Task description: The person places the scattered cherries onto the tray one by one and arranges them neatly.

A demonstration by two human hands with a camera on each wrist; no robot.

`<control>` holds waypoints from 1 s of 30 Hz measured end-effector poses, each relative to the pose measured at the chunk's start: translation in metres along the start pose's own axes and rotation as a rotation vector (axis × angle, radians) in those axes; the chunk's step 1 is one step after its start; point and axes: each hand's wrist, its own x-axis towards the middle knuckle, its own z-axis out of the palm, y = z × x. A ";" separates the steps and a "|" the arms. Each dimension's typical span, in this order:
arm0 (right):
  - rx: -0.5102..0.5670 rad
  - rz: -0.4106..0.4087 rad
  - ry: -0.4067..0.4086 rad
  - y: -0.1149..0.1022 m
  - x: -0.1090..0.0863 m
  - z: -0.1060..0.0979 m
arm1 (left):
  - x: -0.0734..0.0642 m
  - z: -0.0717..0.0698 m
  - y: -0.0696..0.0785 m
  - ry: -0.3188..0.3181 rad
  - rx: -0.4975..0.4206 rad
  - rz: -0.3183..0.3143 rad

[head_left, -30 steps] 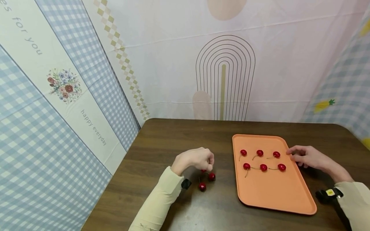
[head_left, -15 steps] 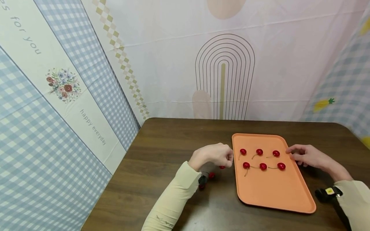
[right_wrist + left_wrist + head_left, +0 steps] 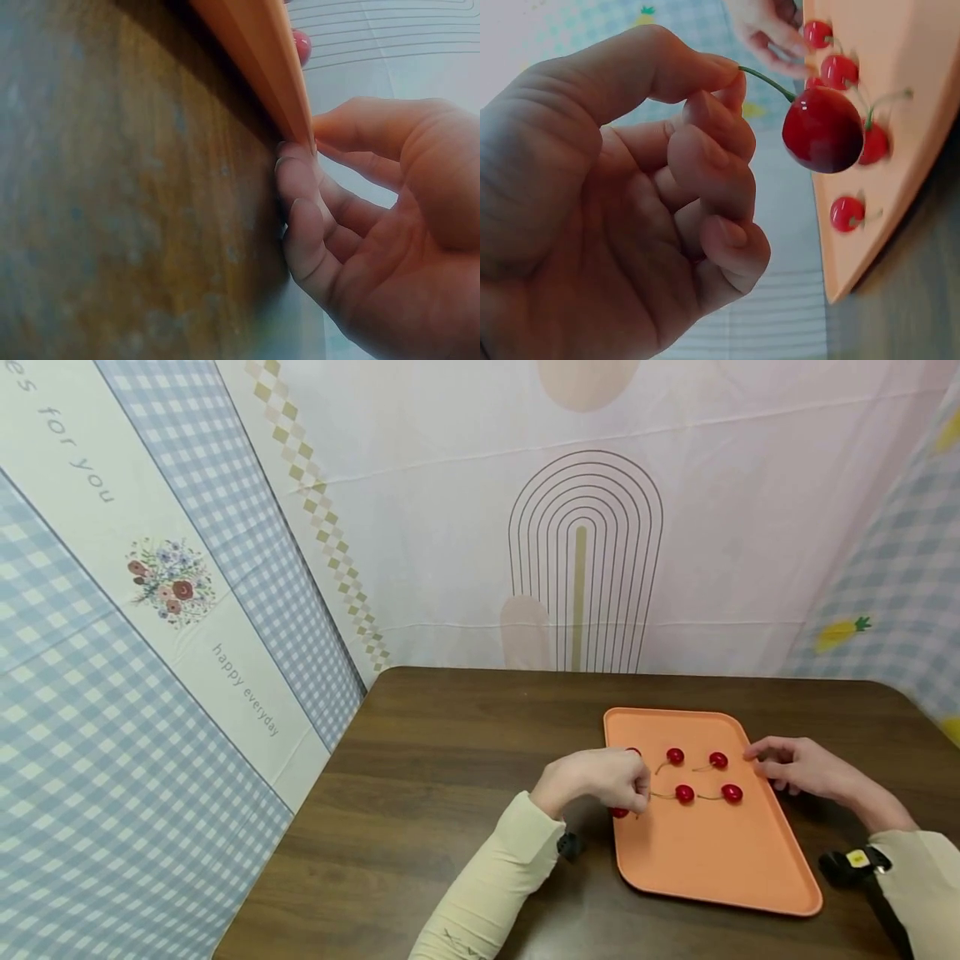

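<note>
My left hand point(image 3: 600, 777) is over the left side of the orange tray point(image 3: 712, 868), pinching a red cherry point(image 3: 823, 130) by its green stem between thumb and forefinger. In the left wrist view the fruit dangles off the fingertips, in front of the cherries on the tray. A top-row cherry point(image 3: 675, 757) and a lower-row cherry point(image 3: 684, 794) lie on the tray with others; the leftmost ones are partly or wholly hidden behind my left hand. At the tray's right edge my right hand point(image 3: 810, 770) grips the rim point(image 3: 289, 97), thumb on one side and fingers on the other.
The dark wooden table point(image 3: 420, 760) extends left of the tray. A patterned cloth point(image 3: 442, 527) hangs behind it and a blue checked one point(image 3: 90, 693) at the left. My left sleeve point(image 3: 487, 877) covers the table spot where two cherries lay.
My left hand has moved right from the loose cherries on the table to over the tray's left side, carrying one cherry. The right hand has stayed at the tray's rim.
</note>
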 end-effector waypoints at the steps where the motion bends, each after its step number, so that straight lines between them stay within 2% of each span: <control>1: 0.000 -0.005 0.000 0.000 0.000 0.001 | 0.002 0.002 0.003 -0.008 0.004 -0.012; 8: -0.009 0.007 0.002 0.001 0.000 0.001 | 0.012 0.013 0.020 -0.042 0.062 -0.065; 15: -0.003 0.003 0.004 0.000 0.000 0.001 | 0.029 0.021 0.035 -0.133 0.131 -0.116; 22: 0.002 -0.002 0.010 0.001 0.001 0.000 | 0.047 0.031 0.052 -0.174 0.237 -0.265; 27: 0.002 0.001 0.012 0.001 0.001 0.001 | 0.053 0.034 0.065 -0.226 0.284 -0.368; 30: -0.004 0.000 0.017 0.001 0.001 0.001 | 0.053 0.036 0.069 -0.227 0.312 -0.391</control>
